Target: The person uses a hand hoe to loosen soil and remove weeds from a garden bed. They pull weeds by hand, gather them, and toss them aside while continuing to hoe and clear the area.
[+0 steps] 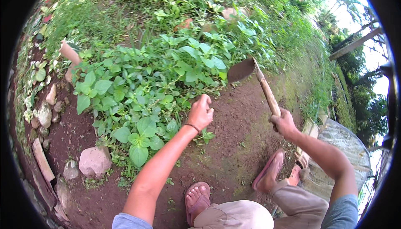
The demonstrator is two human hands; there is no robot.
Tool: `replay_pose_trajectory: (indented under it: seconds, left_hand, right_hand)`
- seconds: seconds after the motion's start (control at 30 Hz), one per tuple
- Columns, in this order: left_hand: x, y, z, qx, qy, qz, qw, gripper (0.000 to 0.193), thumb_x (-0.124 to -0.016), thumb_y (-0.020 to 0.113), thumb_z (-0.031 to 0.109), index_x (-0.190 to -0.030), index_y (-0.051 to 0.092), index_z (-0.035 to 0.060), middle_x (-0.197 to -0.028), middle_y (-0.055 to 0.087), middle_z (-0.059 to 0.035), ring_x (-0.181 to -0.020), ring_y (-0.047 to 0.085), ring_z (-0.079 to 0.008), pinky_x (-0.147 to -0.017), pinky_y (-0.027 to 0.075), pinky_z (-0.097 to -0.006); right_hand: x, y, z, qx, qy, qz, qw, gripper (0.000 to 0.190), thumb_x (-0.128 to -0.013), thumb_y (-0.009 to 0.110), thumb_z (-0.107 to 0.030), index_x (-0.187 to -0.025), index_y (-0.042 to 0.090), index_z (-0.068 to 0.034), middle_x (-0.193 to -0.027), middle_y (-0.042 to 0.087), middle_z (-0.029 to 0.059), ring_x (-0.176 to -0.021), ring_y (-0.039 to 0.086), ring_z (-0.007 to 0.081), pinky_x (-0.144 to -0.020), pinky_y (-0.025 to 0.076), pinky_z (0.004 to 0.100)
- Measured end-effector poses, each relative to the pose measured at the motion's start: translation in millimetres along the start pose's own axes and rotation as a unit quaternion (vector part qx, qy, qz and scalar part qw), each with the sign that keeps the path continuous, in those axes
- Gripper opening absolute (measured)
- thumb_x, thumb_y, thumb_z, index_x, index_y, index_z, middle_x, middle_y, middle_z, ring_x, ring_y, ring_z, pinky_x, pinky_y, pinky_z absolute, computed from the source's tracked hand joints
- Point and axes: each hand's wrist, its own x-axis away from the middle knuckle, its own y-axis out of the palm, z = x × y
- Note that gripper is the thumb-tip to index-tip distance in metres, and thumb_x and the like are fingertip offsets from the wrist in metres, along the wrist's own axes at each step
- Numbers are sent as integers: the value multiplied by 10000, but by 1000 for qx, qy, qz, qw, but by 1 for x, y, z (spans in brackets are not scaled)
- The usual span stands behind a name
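Note:
My right hand (283, 123) is closed around the wooden handle (268, 94) of a short hoe, held off the ground with its dark metal blade (241, 70) pointing left. My left hand (201, 112) is at the near right edge of a patch of leafy green plants (138, 81), its fingers curled; whether anything is between them cannot be told. A dark band circles the left wrist. Bare brown soil (231, 119) lies between and below the two hands.
A pinkish rock (95, 162) and a smaller grey stone (71, 170) lie at the lower left, with more stones beyond. My sandalled feet (198, 199) stand on the soil. A large round grey slab (341, 157) is at the right.

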Motion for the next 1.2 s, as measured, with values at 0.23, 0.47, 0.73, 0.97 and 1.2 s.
replay_pose_trajectory:
  seconds: [0.23,0.47,0.73,0.97,1.2]
  left_hand:
    - [-62,-69,-31,-188,-5,-68,980,94,-777,760,90,-843,742,27,-751,705,-162,-674,688,-283,-646,532,-378]
    - [-62,-95,8,-243,-3,-171,955,303,-930,601,284,-816,675,14,-793,692,-173,-723,668,-347,-680,535,-449]
    - [-93,-134,45,-298,58,-107,947,109,-849,638,140,-848,592,41,-809,649,-109,-735,654,-300,-643,526,-403]
    - [-81,-142,66,-306,-101,-66,944,99,-837,641,120,-872,581,50,-826,636,-110,-759,649,-311,-677,521,-422]
    - [-88,-96,87,-357,-170,-250,884,172,-921,590,186,-865,653,36,-888,662,-116,-820,655,-343,-712,533,-459]
  right_hand:
    - [-63,-93,1,-34,27,152,987,176,-879,614,-138,-987,535,-25,-652,535,29,-467,522,145,-421,460,297]
    - [-117,-56,170,-315,200,172,911,317,-949,500,-388,-922,568,-79,-660,471,10,-493,446,146,-435,381,313]
    - [-193,-6,246,-369,207,59,904,184,-869,568,-232,-917,539,-57,-650,497,62,-534,527,248,-490,470,382]
    - [-320,-30,202,-337,202,68,917,176,-937,594,-115,-935,424,-161,-677,477,4,-489,495,134,-424,449,305]
    - [-310,-24,209,-354,197,62,912,114,-920,562,-94,-844,490,-140,-607,496,15,-448,484,152,-417,444,310]
